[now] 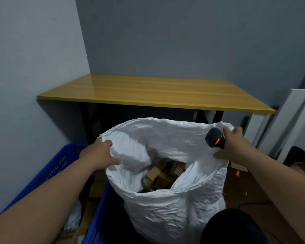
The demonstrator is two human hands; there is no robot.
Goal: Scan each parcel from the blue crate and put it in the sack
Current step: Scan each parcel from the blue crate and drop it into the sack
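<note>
Holding sack [165, 205] mouth open: left hand [99, 155] grips rim; right hand [234, 147] pinches opposite rim plus scanner [216, 138] (crowded grip). Risk: scanner slipping among parcels [164, 175]. Blue crate [48, 171] left.

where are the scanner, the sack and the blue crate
scanner [214, 138]: head view, on its black head.
sack [165, 213]: head view, on its white front wall.
blue crate [60, 164]: head view, on its perforated left wall.

Dim, soft, wide-angle edge distortion
</note>
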